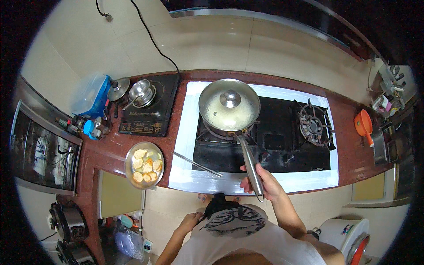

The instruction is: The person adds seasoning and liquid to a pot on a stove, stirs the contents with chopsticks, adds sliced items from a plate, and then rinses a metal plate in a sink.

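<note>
A frying pan with a steamed-up glass lid [228,112] sits on the left burner of the black gas stove [278,122]. Its long metal handle [250,164] runs towards me, and my right hand [265,182] is around it near the end. My left hand [192,221] hangs low by my side, next to my shirt, with no object visible in it; its fingers are partly hidden. Metal chopsticks [197,164] lie across the stove's left front edge. Left of them, a round metal plate [144,185] holds several browned slices of food [147,167].
An induction cooktop [142,122] with small metal bowls [141,92] stands at the left, beside a lidded pan [118,89] and a blue container [92,96]. The right burner [313,124] carries no pan. An orange dipper [363,122] lies at the far right.
</note>
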Demonstrator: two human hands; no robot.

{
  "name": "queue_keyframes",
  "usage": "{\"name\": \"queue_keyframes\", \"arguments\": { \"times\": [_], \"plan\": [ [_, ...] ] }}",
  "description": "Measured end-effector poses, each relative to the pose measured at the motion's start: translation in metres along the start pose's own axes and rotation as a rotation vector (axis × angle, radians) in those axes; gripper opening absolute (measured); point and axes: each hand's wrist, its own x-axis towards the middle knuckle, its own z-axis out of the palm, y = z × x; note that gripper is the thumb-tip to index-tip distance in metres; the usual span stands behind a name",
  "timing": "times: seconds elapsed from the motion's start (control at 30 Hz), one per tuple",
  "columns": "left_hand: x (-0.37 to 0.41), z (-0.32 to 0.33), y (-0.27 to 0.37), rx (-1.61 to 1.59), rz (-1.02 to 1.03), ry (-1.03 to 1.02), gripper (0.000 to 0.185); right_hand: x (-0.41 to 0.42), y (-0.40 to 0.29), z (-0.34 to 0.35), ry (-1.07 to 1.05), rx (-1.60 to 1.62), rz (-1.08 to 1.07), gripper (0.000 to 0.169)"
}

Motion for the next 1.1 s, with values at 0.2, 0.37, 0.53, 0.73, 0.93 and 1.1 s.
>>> {"name": "queue_keyframes", "arguments": {
  "times": [0.2,0.37,0.53,0.73,0.93,1.1],
  "plan": [
    [0.011,0.026,-0.025,-0.282,0.073,0.037,0.039,0.005,-0.004,0.004,0.052,0.011,0.002,0.043],
    [-0.001,0.026,-0.009,-0.407,0.006,0.111,0.036,0.007,-0.003,0.002,0.042,-0.016,-0.046,0.043],
    [-0.003,0.003,-0.036,-0.763,0.088,0.056,0.021,0.006,-0.005,0.006,0.069,-0.056,-0.044,0.042],
    [-0.007,-0.073,-0.047,-1.519,0.099,0.470,0.021,0.008,-0.007,0.003,0.062,-0.094,-0.048,0.040],
    [0.006,-0.119,-0.074,-1.762,0.175,0.476,0.021,0.010,-0.007,0.006,0.098,-0.111,-0.060,0.038],
    [0.019,-0.133,-0.086,-1.798,0.188,0.387,0.021,0.009,-0.010,0.007,0.086,-0.138,-0.048,0.041]
  ]
}}
